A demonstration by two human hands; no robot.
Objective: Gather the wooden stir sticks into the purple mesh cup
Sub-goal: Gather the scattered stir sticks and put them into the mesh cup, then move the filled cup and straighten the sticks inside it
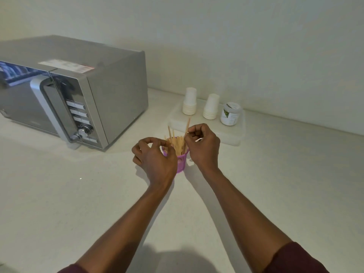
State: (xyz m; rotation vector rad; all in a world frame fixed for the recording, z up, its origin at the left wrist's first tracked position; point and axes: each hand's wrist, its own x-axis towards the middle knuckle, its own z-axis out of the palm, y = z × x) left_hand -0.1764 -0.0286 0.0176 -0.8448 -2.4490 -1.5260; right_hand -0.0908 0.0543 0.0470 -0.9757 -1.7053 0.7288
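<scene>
Table (59,194) white, with purple mesh cup (182,163) upright near its middle, between two bare forearms. Inside the cup, wooden stir sticks (177,143) bunched and standing, tips above the rim, a few taller ones at the far left side. Just beside the cup's right edge, right grip (202,146), thumb and forefinger pinched narrow on single stick (188,125), upright with a slight tilt, its lower end down among the others. In front of the cup's left side, left grip (155,156), fingers curled, thumb and forefinger close together at the rim; cannot tell whether holding the cup or only near it. Dark red sleeves (295,259) at the bottom edge. Behind the cup, translucent white box (236,134) flat on the table, bearing stack of white paper cups (189,101), second stack (211,107) and white-lidded jar (230,114) in a row. Well apart to the left, silver microwave (88,95), door closed, near pale wall (236,36).
</scene>
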